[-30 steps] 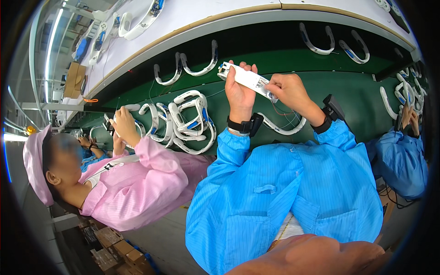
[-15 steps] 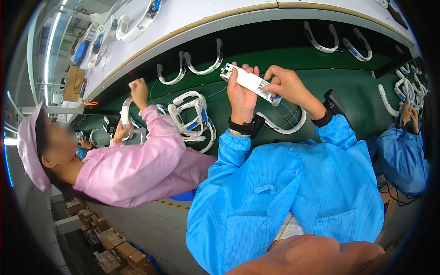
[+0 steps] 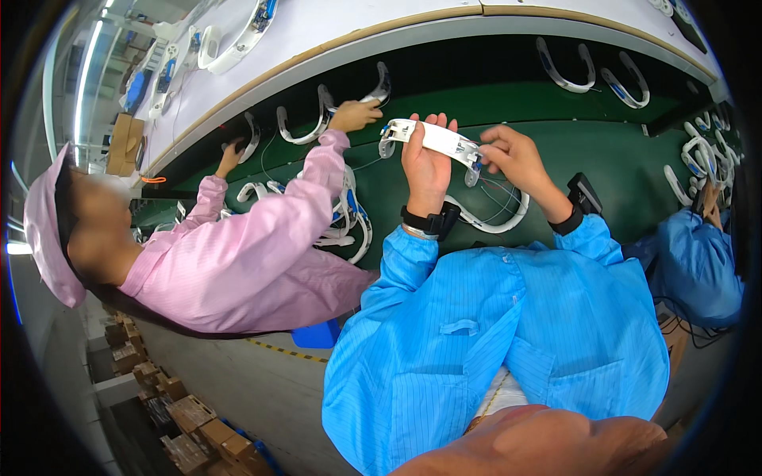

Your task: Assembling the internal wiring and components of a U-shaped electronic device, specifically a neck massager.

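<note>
My left hand (image 3: 426, 176) grips a white curved plastic housing (image 3: 439, 140) from beneath, the thumb lying across it and the fingertips showing behind its upper edge. Small inner parts show at both open ends of the housing, with a bit of blue at the left one. At its right end is my right hand (image 3: 516, 157), fingers bent and pinched together; what they hold, if anything, is hidden. Thin wires hang below that end, over a white U-shaped band (image 3: 503, 228) on the green work surface (image 3: 587, 159).
Left of me a co-worker in pink (image 3: 262, 262) reaches across the bench to the U-shaped bands (image 3: 300, 136). More U-shaped bands (image 3: 565, 78) stand at the back, under a white shelf (image 3: 381, 32). Another person in blue (image 3: 698, 270) works at the right.
The housing has turned in my left hand, so its curved underside and ends show more. My right fingers have shifted slightly right, off its face. The co-worker's hands have moved to the back bands.
</note>
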`<act>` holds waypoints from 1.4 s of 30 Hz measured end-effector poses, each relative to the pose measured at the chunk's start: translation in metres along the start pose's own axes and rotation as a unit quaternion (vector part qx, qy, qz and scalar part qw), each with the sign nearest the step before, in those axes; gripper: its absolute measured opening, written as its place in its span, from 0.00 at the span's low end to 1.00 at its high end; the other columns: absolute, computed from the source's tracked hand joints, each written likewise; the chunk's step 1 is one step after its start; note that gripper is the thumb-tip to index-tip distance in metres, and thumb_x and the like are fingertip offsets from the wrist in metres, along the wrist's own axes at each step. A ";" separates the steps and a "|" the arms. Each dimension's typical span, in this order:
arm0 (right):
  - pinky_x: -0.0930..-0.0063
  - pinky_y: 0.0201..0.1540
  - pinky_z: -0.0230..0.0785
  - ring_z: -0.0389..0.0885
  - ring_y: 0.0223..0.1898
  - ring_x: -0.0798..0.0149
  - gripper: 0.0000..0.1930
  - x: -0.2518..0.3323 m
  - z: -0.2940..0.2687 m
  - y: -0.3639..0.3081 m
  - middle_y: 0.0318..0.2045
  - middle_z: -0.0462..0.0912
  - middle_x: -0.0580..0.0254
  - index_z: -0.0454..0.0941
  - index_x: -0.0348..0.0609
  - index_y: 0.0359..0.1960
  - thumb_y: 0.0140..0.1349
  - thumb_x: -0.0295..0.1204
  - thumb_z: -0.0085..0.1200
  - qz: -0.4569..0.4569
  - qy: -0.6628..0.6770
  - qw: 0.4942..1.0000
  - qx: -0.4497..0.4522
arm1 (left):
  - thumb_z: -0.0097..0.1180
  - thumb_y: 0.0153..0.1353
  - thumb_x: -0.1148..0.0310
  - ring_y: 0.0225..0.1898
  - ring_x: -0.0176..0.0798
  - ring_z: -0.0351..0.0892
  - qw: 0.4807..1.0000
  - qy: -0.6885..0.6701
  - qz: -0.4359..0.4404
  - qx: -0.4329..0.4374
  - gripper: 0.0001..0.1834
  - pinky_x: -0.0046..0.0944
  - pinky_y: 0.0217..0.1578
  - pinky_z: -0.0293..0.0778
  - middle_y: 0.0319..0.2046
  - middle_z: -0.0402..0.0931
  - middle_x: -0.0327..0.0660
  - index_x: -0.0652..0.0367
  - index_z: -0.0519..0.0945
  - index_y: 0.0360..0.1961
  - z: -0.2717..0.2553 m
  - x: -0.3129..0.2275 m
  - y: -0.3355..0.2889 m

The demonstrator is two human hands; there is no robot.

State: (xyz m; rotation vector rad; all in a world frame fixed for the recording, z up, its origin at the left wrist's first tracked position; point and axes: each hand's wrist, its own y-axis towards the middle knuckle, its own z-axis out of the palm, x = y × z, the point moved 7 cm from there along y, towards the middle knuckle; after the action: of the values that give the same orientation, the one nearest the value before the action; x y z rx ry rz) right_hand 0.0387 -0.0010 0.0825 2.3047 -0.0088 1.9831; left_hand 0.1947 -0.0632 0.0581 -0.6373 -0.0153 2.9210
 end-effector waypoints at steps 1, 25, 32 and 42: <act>0.77 0.24 0.68 0.78 0.21 0.71 0.12 -0.005 0.003 -0.001 0.23 0.82 0.58 0.75 0.34 0.42 0.61 0.29 0.54 0.000 -0.002 1.000 0.001 | 0.50 0.65 0.69 0.52 0.48 0.71 1.000 -0.003 -0.009 0.000 0.14 0.60 0.60 0.63 0.44 0.68 0.45 0.56 0.66 0.51 -0.003 0.002 0.000; 0.75 0.24 0.69 0.78 0.21 0.63 0.07 0.000 -0.001 0.004 0.22 0.80 0.56 0.81 0.37 0.35 0.53 0.22 0.58 -0.060 0.038 0.984 -0.166 | 0.52 0.63 0.70 0.48 0.44 0.74 0.993 -0.089 -0.063 -0.044 0.09 0.58 0.61 0.62 0.40 0.72 0.41 0.58 0.70 0.42 -0.008 0.016 0.018; 0.80 0.23 0.67 0.78 0.22 0.72 0.05 0.021 -0.003 0.001 0.22 0.80 0.63 0.83 0.36 0.34 0.56 0.21 0.56 -0.222 -0.175 0.950 -0.134 | 0.52 0.63 0.70 0.47 0.43 0.75 0.991 -0.105 -0.074 -0.033 0.07 0.57 0.61 0.61 0.39 0.73 0.40 0.59 0.72 0.41 -0.004 0.012 0.019; 0.78 0.24 0.69 0.80 0.23 0.69 0.04 0.004 0.009 0.008 0.25 0.82 0.60 0.81 0.35 0.32 0.55 0.20 0.56 -0.062 0.045 0.986 -0.146 | 0.52 0.63 0.71 0.48 0.45 0.74 0.991 -0.100 -0.086 -0.023 0.11 0.58 0.61 0.61 0.40 0.72 0.42 0.57 0.69 0.45 0.001 0.016 0.014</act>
State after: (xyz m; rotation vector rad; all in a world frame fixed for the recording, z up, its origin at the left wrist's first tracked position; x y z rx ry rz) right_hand 0.0477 -0.0094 0.0854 1.9839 -0.1364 1.8801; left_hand 0.1780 -0.0746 0.0524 -0.3283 -0.1534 2.8101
